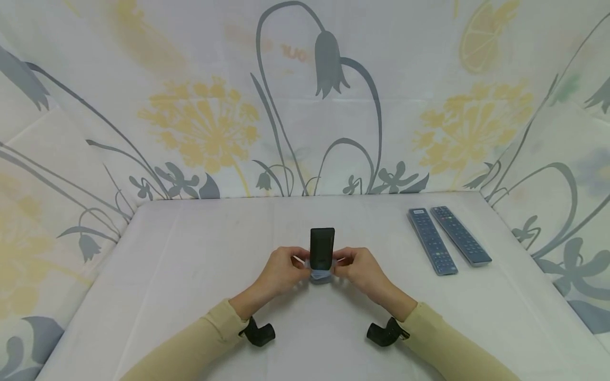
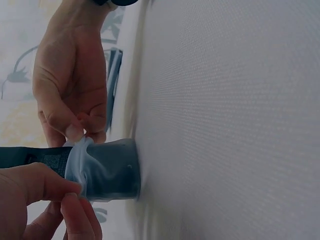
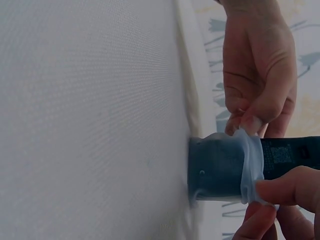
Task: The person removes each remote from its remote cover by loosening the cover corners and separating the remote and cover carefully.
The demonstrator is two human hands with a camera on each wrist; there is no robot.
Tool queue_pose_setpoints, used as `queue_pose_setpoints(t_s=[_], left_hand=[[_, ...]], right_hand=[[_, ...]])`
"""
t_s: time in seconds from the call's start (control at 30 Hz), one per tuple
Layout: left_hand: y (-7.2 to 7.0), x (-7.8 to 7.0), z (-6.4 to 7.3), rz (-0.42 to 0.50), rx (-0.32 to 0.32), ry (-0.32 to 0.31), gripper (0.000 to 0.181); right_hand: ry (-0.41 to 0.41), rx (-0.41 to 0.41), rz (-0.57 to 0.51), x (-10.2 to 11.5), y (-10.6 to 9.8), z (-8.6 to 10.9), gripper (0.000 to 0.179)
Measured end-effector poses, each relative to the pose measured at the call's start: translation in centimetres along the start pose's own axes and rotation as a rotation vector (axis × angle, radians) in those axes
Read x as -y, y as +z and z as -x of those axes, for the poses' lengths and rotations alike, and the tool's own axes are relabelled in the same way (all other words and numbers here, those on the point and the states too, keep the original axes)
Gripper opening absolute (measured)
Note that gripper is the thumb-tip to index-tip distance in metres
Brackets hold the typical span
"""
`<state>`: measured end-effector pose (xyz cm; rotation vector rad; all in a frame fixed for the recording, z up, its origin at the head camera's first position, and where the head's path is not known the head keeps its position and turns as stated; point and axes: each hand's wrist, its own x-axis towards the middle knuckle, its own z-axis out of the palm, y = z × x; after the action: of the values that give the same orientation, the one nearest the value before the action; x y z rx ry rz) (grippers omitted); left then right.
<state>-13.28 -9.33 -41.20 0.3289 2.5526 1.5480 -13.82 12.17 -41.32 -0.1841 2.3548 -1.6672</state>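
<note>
A dark remote control (image 1: 322,247) with a printed code label stands upright on the table. Its lower end is inside a soft translucent sleeve (image 1: 321,276), whose bottom touches the tabletop in both wrist views. My left hand (image 1: 283,267) pinches the bunched rim of the sleeve (image 2: 112,170) on one side between thumb and fingers. On the opposite side my right hand (image 1: 362,270) pinches the same rim, which forms folds around the remote. The upper end of the remote control (image 3: 290,155) runs out of the right wrist view.
Two more remote controls lie side by side at the right of the table, a left one (image 1: 432,241) and a right one (image 1: 460,235). A white cloth (image 1: 200,238) covers the table. Flower-patterned fabric (image 1: 295,106) stands at the back and sides.
</note>
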Motion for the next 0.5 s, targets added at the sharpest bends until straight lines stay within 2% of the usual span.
queue_pose_setpoints(t_s=[0.37, 0.5], left_hand=[[-0.09, 0.31, 0.1, -0.01, 0.029, -0.03, 0.034], [-0.02, 0.42, 0.25, -0.013, 0.029, -0.023, 0.034]], right_hand=[[0.009, 0.012, 0.016, -0.46, 0.0, 0.06, 0.026], [0.018, 0.012, 0.017, -0.62, -0.04, 0.05, 0.026]])
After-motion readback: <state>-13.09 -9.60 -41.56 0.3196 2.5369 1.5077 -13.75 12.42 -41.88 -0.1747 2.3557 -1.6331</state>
